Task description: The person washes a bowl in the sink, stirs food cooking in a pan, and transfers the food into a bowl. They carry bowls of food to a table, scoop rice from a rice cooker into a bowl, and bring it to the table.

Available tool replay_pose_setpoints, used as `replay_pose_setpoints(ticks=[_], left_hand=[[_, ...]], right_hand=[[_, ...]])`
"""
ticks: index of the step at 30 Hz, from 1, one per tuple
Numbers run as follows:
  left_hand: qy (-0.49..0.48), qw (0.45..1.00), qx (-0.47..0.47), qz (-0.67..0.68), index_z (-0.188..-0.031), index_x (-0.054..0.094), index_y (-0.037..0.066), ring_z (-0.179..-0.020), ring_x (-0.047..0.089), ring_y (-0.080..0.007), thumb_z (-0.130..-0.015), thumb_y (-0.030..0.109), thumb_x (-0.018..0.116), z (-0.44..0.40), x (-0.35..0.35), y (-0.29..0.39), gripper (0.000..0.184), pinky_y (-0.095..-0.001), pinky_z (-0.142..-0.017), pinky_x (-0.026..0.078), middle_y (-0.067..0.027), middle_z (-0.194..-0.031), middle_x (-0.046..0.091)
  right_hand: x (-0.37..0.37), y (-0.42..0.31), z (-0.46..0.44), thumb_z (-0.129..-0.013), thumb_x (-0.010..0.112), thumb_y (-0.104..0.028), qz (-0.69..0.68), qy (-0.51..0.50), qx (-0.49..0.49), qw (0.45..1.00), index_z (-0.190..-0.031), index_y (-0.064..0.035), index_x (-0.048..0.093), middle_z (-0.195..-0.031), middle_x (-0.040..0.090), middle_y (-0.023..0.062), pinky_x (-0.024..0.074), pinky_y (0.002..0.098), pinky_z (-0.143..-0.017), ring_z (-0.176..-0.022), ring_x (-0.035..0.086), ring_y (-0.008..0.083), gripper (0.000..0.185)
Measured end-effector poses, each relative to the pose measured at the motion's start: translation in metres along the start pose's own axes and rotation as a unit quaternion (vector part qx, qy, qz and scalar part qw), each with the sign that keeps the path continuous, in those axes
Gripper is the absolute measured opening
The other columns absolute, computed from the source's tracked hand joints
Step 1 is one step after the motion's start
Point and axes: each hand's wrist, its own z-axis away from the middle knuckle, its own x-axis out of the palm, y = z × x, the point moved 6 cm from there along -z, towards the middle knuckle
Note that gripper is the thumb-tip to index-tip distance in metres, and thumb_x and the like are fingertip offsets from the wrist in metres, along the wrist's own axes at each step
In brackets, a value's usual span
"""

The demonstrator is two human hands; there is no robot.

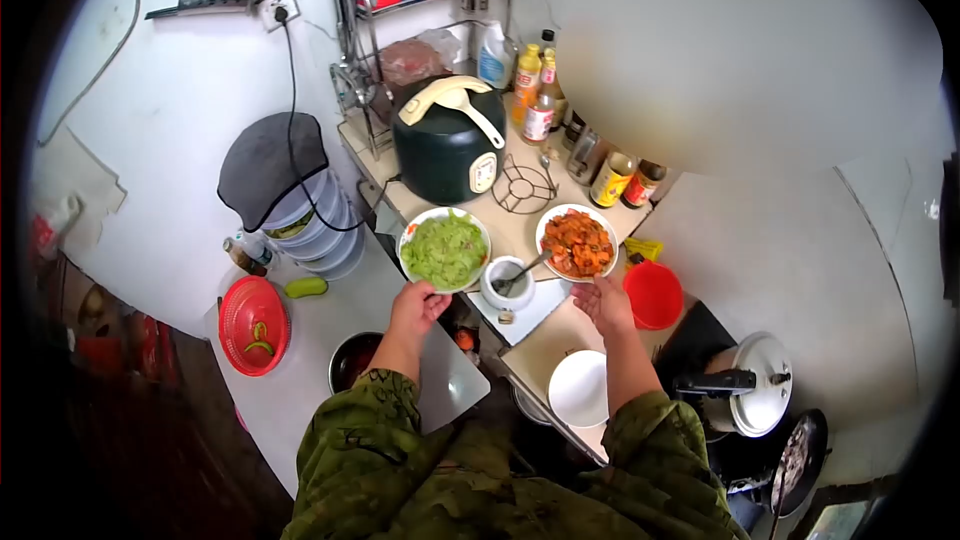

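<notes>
My left hand [418,312] has its thumb and fingers closed on the near rim of a white plate [403,258]. Pale green sliced vegetable [445,248] is heaped on that plate. At the other side, my right hand [603,306] grips the lower edge of a second white plate [541,228], its fingers partly hidden beneath. Orange-red chopped food [579,243] fills this one. Between the plates stands a white jar [492,289] with a spoon [522,273] leaning in it.
A dark green electric cooker [437,152] sits behind the plates, beside a wire trivet [525,188]. Sauce bottles [612,180] line the back. A red basket [235,325] is at left. A white bowl [579,389], red bowl [653,295] and pressure cooker [762,385] stand right.
</notes>
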Motion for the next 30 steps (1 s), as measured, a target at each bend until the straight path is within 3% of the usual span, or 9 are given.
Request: replay_pose_setpoints(ticks=[5, 9, 11, 13, 16, 19, 22, 27, 30], left_hand=[[0.015, 0.999, 0.007, -0.031, -0.119, 0.049, -0.002, -0.097, 0.062, -0.0298, -0.075, 0.001, 0.05, 0.074, -0.05, 0.009, 0.044, -0.0426, -0.082, 0.055, -0.0157, -0.115, 0.06], [0.003, 0.998, 0.011, 0.06, -0.129, 0.045, 0.001, -0.095, 0.064, -0.0292, -0.076, -0.001, 0.048, 0.178, -0.13, 0.003, 0.053, -0.0408, -0.079, 0.055, -0.0161, -0.116, 0.06], [0.109, 0.994, -0.002, 0.001, -0.13, 0.045, 0.001, -0.096, 0.064, -0.03, -0.076, -0.001, 0.048, 0.252, -0.188, -0.004, 0.055, -0.0412, -0.079, 0.056, -0.0165, -0.119, 0.059], [0.189, 0.98, 0.063, -0.02, -0.129, 0.046, 0.003, -0.094, 0.064, -0.0299, -0.076, 0.0, 0.048, 0.336, -0.213, -0.005, 0.053, -0.0422, -0.077, 0.057, -0.0163, -0.119, 0.058], [0.237, 0.967, 0.08, 0.051, -0.119, 0.05, 0.004, -0.094, 0.064, -0.0272, -0.078, 0.001, 0.049, 0.431, -0.316, -0.057, 0.041, -0.0456, -0.081, 0.055, -0.012, -0.113, 0.059], [0.277, 0.949, 0.087, 0.121, -0.117, 0.051, 0.003, -0.091, 0.062, -0.0263, -0.079, 0.001, 0.048, 0.515, -0.385, -0.107, 0.039, -0.0427, -0.083, 0.053, -0.0119, -0.107, 0.061], [0.369, 0.879, 0.112, 0.28, -0.118, 0.051, 0.002, -0.092, 0.061, -0.0273, -0.08, 0.003, 0.049, 0.578, -0.444, -0.157, 0.039, -0.0419, -0.083, 0.053, -0.0136, -0.108, 0.061], [0.397, 0.82, 0.206, 0.357, -0.119, 0.05, 0.0, -0.098, 0.06, -0.0313, -0.078, 0.002, 0.049, 0.642, -0.526, -0.187, 0.042, -0.0437, -0.079, 0.053, -0.0149, -0.111, 0.06], [0.418, 0.774, 0.213, 0.425, -0.118, 0.049, 0.0, -0.098, 0.059, -0.0335, -0.075, 0.003, 0.051, 0.684, -0.576, -0.178, 0.044, -0.0456, -0.081, 0.052, -0.0183, -0.11, 0.059]], right_hand=[[-0.002, -0.002, -0.025, -0.096, 0.047, -0.012, 0.08, 0.031, 0.042, 0.995, -0.12, -0.0044, 0.04, -0.092, 0.063, 0.0168, 0.0563, 0.0375, -0.061, -0.073, 0.066, 0.0263, 0.026], [-0.011, -0.005, -0.028, -0.093, 0.049, -0.012, 0.167, 0.13, -0.035, 0.977, -0.116, -0.0081, 0.049, -0.081, 0.066, 0.0113, 0.0501, 0.0281, -0.044, -0.058, 0.064, 0.0189, 0.024], [-0.022, 0.001, -0.019, -0.092, 0.05, -0.013, 0.109, 0.102, -0.074, 0.986, -0.115, -0.0097, 0.05, -0.076, 0.065, 0.0083, 0.0486, 0.0275, -0.043, -0.054, 0.061, 0.0165, 0.023], [-0.024, -0.009, 0.02, -0.092, 0.051, -0.015, 0.153, 0.133, -0.134, 0.97, -0.114, -0.0094, 0.05, -0.073, 0.064, 0.0071, 0.0471, 0.0268, -0.043, -0.053, 0.06, 0.0159, 0.023], [-0.058, -0.004, 0.066, -0.091, 0.054, -0.015, 0.177, 0.119, -0.191, 0.958, -0.109, -0.0067, 0.043, -0.081, 0.062, 0.0108, 0.0475, 0.0272, -0.044, -0.055, 0.061, 0.0182, 0.023], [-0.043, 0.007, 0.149, -0.091, 0.055, -0.014, 0.152, 0.077, -0.234, 0.957, -0.117, -0.0041, 0.041, -0.08, 0.058, 0.0103, 0.0388, 0.025, -0.04, -0.048, 0.049, 0.0136, 0.031], [-0.045, 0.05, 0.211, -0.093, 0.054, -0.013, 0.235, 0.002, -0.198, 0.952, -0.119, -0.0045, 0.041, -0.084, 0.058, 0.0092, 0.0378, 0.0236, -0.04, -0.048, 0.05, 0.0123, 0.031], [-0.025, 0.19, 0.266, -0.087, 0.054, -0.009, 0.3, -0.094, -0.068, 0.947, -0.116, -0.0042, 0.045, -0.083, 0.061, 0.0114, 0.0418, 0.0282, -0.037, -0.04, 0.051, 0.0178, 0.03], [0.073, 0.285, 0.339, -0.086, 0.053, -0.006, 0.248, -0.185, 0.059, 0.949, -0.117, -0.0057, 0.044, -0.083, 0.061, 0.0106, 0.046, 0.0294, -0.039, -0.042, 0.055, 0.0196, 0.033]])
